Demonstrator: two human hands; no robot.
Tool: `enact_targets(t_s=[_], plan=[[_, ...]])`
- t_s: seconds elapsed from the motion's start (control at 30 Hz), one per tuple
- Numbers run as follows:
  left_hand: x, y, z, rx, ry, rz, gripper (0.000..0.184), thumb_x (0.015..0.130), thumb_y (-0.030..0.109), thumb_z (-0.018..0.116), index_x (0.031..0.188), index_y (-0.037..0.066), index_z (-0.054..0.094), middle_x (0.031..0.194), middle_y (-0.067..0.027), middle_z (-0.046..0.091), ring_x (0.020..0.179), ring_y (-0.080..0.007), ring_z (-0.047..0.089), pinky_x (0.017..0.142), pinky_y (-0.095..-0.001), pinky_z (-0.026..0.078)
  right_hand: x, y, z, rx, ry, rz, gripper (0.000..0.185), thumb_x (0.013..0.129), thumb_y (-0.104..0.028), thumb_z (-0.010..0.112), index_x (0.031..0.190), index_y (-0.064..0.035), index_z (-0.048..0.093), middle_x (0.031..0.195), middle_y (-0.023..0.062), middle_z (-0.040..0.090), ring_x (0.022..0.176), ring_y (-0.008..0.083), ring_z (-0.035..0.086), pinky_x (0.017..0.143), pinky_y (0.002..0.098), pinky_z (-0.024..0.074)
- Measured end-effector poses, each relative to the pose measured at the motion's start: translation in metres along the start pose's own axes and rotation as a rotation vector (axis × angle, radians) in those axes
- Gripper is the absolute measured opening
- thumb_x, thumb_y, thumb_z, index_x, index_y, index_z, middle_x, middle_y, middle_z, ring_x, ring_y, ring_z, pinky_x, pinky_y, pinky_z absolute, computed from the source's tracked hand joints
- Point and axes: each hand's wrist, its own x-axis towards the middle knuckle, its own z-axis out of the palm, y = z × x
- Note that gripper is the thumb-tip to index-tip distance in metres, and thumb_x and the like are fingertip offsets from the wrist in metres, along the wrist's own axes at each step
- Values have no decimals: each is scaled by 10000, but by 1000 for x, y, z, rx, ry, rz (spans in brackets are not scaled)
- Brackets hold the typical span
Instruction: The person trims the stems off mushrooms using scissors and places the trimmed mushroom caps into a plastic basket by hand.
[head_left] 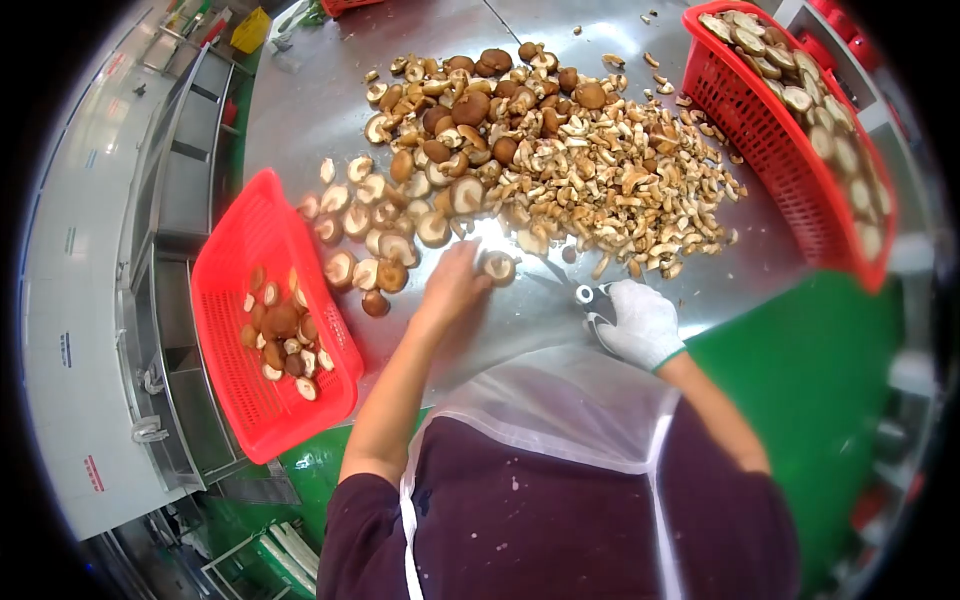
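Note:
My left hand (455, 285) is bare and pinches a shiitake mushroom (498, 267) between thumb and fingers, its pale underside up, close to the metal table top. My right hand (638, 323) wears a white glove and grips a pair of scissors (585, 294). The blades point left toward the mushroom; part of the handles is hidden by the glove. Just beyond my hands lies a pile of cut mushroom stems (620, 185). Whole brown shiitake (470, 108) are heaped behind it. Left of my left hand, several mushroom caps (375, 230) lie mostly underside up.
A red plastic basket (275, 420) on the left has several mushrooms at its bottom. Another red basket (770, 150), full of pale-sided caps, stands at the right edge of the steel table (300, 110). Green floor (800, 380) shows at the right.

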Motion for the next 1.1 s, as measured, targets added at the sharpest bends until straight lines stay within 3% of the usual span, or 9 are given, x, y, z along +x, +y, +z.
enact_targets(t_s=[0.17,0.27,0.4,0.43,0.73,0.83,1.1], plan=[[29,14,18,66,-171,-9,342,804,167,663,1103,35,564,1086,-207,609,1022,-367,583,838,-431,476,-9,12,11,12,59,-4,335,802,-381,651,899,-61,644,897,145,645,863,331,632,773,450,503],[26,14,26,-213,-187,-170,326,836,178,646,1107,17,561,958,-202,642,870,-359,629,763,-428,499,-11,16,18,18,128,-26,317,799,-375,652,864,-65,638,866,145,640,831,330,632,745,450,506],[15,39,9,-1107,-330,-430,349,872,20,555,1210,-5,472,1021,-144,657,673,-132,630,596,-217,528,-10,9,9,29,149,-69,304,794,-368,656,850,-71,636,835,152,637,808,335,632,722,452,510],[12,44,3,-1157,-357,-437,368,882,-27,496,1246,-9,444,1043,-150,648,695,-142,638,615,-216,541,-9,6,5,26,129,-72,301,793,-367,656,850,-71,636,834,150,638,809,334,633,722,451,510],[-11,56,-11,-1205,-530,-332,508,890,-33,465,1383,-1,347,1177,-149,572,857,-192,652,715,-282,550,-5,1,-13,-92,94,-214,292,789,-355,664,835,-68,630,817,146,637,775,327,633,703,445,507],[-13,62,-14,-1168,-552,-296,452,878,8,493,1317,-33,391,1074,-133,578,839,-197,641,744,-323,543,-5,1,-18,-121,42,-234,287,791,-348,664,832,-66,631,804,143,641,749,331,638,693,447,512],[-18,78,-16,-1022,-553,-295,399,891,28,464,1280,-43,413,1010,-140,611,784,-179,618,723,-312,539,-7,-3,-23,-127,-221,-168,267,820,-353,639,839,-90,675,778,158,679,740,341,672,681,457,538]])
